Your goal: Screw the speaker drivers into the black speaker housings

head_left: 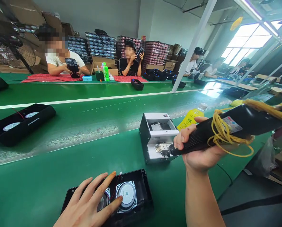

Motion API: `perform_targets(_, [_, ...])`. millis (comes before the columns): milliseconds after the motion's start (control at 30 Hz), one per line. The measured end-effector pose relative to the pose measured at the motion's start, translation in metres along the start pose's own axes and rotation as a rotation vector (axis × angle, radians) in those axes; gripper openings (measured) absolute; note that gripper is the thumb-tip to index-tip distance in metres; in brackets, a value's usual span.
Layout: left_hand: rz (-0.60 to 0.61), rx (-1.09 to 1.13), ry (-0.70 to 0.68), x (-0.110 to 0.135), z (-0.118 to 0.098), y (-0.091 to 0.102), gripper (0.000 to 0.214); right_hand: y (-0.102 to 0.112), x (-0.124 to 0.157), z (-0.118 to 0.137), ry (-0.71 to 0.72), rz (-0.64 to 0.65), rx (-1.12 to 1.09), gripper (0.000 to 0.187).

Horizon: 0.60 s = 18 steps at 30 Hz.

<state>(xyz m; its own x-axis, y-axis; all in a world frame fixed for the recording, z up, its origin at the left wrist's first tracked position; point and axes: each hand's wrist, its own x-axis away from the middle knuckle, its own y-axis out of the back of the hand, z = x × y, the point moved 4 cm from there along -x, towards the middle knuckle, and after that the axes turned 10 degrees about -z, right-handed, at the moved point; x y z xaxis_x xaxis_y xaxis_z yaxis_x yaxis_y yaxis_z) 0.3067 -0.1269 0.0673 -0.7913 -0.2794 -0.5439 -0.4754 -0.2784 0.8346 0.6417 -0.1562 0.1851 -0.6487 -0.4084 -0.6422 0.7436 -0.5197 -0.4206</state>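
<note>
Two hands are in use. One black housing (144, 197), open side up, is positioned on the green bench (117, 148) at the near edge of the view. Two round speakers (128, 197) are seated in it, the left one partly covered by the left hand (91, 201). The fingers of that hand are spread and laid over the housing, their tips reaching its far edge; the thumb is placed at the rim of the right speaker. One thin wire with a white connector (120, 173) is left projecting past the same edge.

One black cylindrical tool (247, 123), wound with yellow cord (220, 129), is gripped by the right hand (200, 151), the fingers wrapped around it. Its narrow end is held at the front of one grey box (163, 134); whether contact is made cannot be told. One yellow bottle (189, 119) is stood behind.

A strip of bare bench is exposed between housing and box, and a wider area to the left. One further housing (40, 123), fitted with two speakers, is located beyond. The bench is bounded on the right by a slanting edge (240, 175).
</note>
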Motion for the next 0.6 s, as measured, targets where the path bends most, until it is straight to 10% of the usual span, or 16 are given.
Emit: perform_targets(600, [0.219,0.045,0.096,-0.005,-0.008,0.011,0.095,-0.006,0.011,0.015,-0.206,0.142,-0.082,0.065])
